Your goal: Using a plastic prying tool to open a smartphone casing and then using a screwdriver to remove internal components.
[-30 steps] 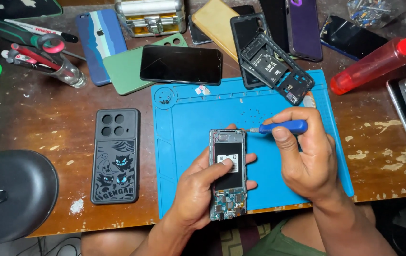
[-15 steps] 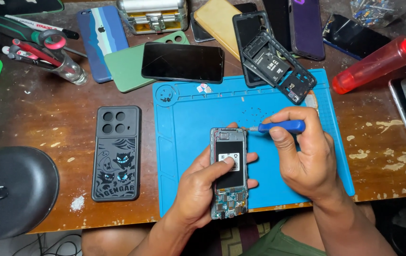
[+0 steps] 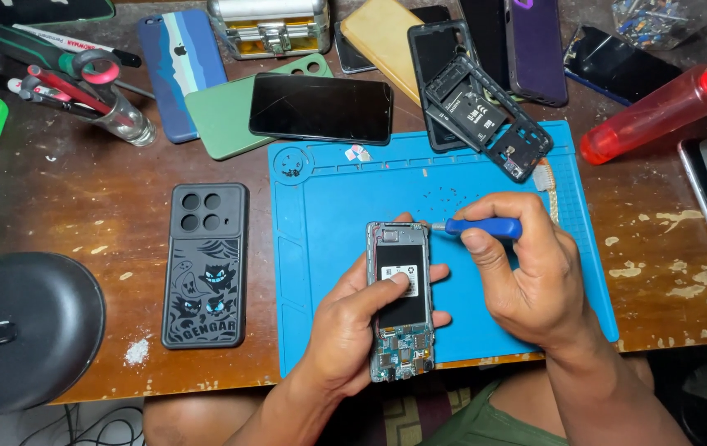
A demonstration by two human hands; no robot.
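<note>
My left hand (image 3: pixel 353 326) grips an opened phone (image 3: pixel 400 297) with its back cover off, thumb pressed on the battery; the circuit board shows at its lower end. My right hand (image 3: pixel 535 277) holds a blue-handled screwdriver (image 3: pixel 482 228), whose tip touches the phone's upper right corner. Both hands hover over a blue work mat (image 3: pixel 328 215) on a worn wooden table (image 3: pixel 64 198).
A black phone case (image 3: pixel 204 264) with cartoon ghosts lies left of the mat. A black phone (image 3: pixel 320 107), a black inner frame (image 3: pixel 485 116), several cases, a red bottle (image 3: pixel 659 107), a tool jar (image 3: pixel 118 116) and a metal box (image 3: pixel 271 25) crowd the back. A black lamp head (image 3: pixel 23 330) sits front left.
Almost nothing has changed; both hands and the phone stay in place with the screwdriver tip at the phone's upper right corner.
</note>
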